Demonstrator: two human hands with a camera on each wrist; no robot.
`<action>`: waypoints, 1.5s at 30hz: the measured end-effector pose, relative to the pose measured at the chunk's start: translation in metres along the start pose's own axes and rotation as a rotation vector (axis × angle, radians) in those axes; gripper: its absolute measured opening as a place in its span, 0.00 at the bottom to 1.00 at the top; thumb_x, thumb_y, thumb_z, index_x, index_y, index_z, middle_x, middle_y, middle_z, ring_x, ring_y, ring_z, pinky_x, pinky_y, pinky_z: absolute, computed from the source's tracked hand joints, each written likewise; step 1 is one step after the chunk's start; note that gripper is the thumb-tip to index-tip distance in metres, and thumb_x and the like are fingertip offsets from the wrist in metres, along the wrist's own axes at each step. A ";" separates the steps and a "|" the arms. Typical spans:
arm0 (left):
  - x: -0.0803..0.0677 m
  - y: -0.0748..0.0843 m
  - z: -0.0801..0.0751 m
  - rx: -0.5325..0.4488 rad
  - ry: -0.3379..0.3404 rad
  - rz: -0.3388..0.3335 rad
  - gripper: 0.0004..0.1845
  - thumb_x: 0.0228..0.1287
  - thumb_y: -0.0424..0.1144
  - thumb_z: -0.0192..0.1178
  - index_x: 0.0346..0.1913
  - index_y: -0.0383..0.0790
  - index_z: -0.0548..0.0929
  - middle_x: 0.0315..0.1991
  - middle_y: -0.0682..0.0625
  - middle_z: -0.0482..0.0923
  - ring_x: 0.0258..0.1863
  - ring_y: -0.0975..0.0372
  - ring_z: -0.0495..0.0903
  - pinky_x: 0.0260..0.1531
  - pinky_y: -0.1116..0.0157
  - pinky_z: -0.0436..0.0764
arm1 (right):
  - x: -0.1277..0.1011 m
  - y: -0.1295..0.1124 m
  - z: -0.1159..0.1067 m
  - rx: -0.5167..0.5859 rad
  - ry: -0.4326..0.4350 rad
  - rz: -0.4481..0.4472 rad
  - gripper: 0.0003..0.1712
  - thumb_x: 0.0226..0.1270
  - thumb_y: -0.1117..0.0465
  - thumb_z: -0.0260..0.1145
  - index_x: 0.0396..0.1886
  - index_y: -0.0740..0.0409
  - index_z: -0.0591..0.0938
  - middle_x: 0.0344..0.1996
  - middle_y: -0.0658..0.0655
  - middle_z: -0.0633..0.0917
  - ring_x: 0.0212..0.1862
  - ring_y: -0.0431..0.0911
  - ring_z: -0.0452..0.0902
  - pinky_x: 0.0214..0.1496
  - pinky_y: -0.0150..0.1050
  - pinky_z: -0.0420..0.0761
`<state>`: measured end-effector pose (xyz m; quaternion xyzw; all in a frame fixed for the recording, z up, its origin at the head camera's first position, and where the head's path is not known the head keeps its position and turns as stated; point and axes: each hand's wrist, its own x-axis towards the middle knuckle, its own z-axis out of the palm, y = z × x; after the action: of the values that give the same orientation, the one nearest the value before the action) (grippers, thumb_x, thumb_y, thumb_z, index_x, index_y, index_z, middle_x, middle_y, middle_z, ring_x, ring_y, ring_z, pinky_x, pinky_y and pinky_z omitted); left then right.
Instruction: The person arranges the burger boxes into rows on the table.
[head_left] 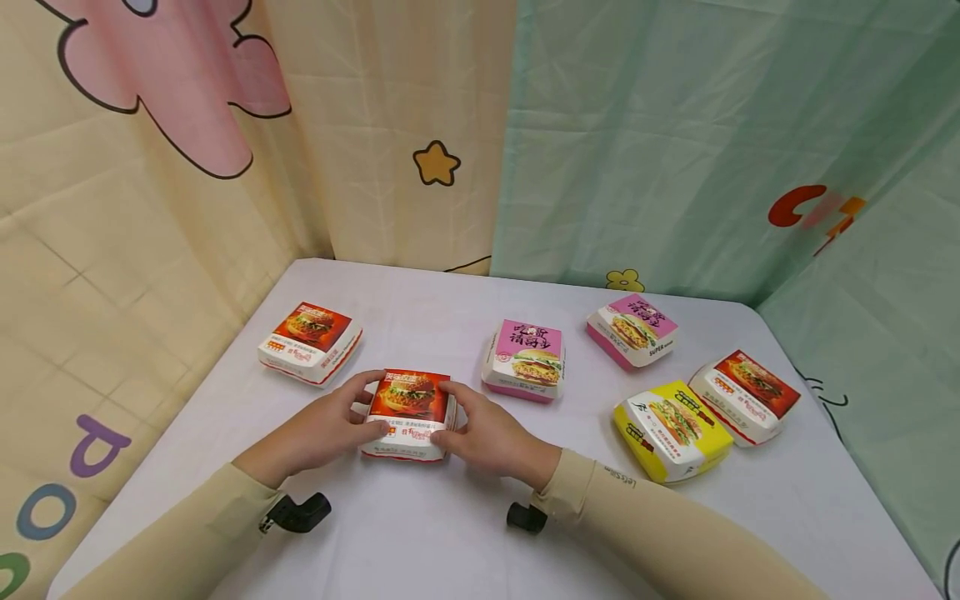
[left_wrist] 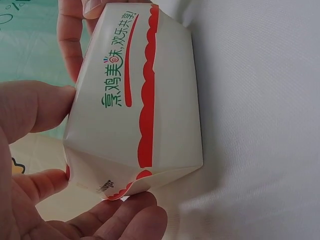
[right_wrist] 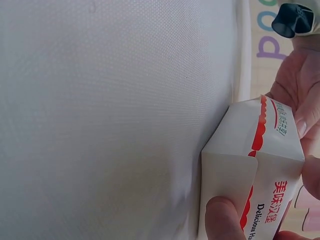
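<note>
Red-topped box (head_left: 408,402) seemingly rests between left fingers (left_wrist: 142,221) and right fingers (head_left: 467,397).

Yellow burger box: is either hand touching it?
No, the left hand and right hand hold a red-and-white box, away from the yellow burger box.

Held box (head_left: 408,408): I read white card, red top panel with burger print; my left wrist view shows a scalloped red band and green lettering.
Far-left box (head_left: 310,342), right-end box (head_left: 746,398): same red-and-white print.
Centre box (head_left: 525,360), rear box (head_left: 632,331): I see pink and white, burger print.
Yellow box (head_left: 673,431): yellow and white, burger print.
Tablecloth (head_left: 420,533): plain white.
Sleeves (head_left: 187,529): beige; dark lettering on the right one.
Cream curtain (head_left: 405,75): pink figure (head_left: 180,75), orange star (head_left: 437,163).
Green curtain (head_left: 645,125): pale green, yellow flower (head_left: 625,282).
</note>
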<state>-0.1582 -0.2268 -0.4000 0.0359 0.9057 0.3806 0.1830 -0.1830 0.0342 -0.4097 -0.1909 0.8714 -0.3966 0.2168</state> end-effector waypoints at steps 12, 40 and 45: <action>0.000 -0.003 0.001 0.014 0.012 0.012 0.47 0.67 0.55 0.70 0.82 0.47 0.59 0.69 0.36 0.73 0.59 0.49 0.83 0.51 0.52 0.86 | 0.000 0.001 0.001 -0.020 -0.002 -0.011 0.46 0.70 0.51 0.74 0.82 0.49 0.63 0.71 0.56 0.79 0.41 0.44 0.80 0.52 0.43 0.84; 0.000 -0.001 -0.004 0.070 -0.007 0.005 0.48 0.66 0.58 0.70 0.82 0.50 0.59 0.69 0.36 0.73 0.58 0.50 0.83 0.51 0.50 0.86 | -0.002 -0.003 -0.002 -0.022 -0.003 0.004 0.47 0.70 0.50 0.74 0.83 0.47 0.63 0.73 0.54 0.76 0.42 0.43 0.81 0.52 0.41 0.85; -0.004 0.005 -0.015 0.106 0.000 0.032 0.49 0.68 0.61 0.68 0.83 0.48 0.56 0.72 0.34 0.71 0.60 0.48 0.83 0.53 0.47 0.86 | -0.006 -0.008 -0.009 -0.041 0.030 0.002 0.45 0.72 0.48 0.73 0.83 0.45 0.62 0.76 0.52 0.72 0.49 0.46 0.82 0.56 0.45 0.86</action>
<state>-0.1599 -0.2342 -0.3854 0.0602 0.9240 0.3349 0.1746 -0.1817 0.0375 -0.3971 -0.1883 0.8826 -0.3814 0.2000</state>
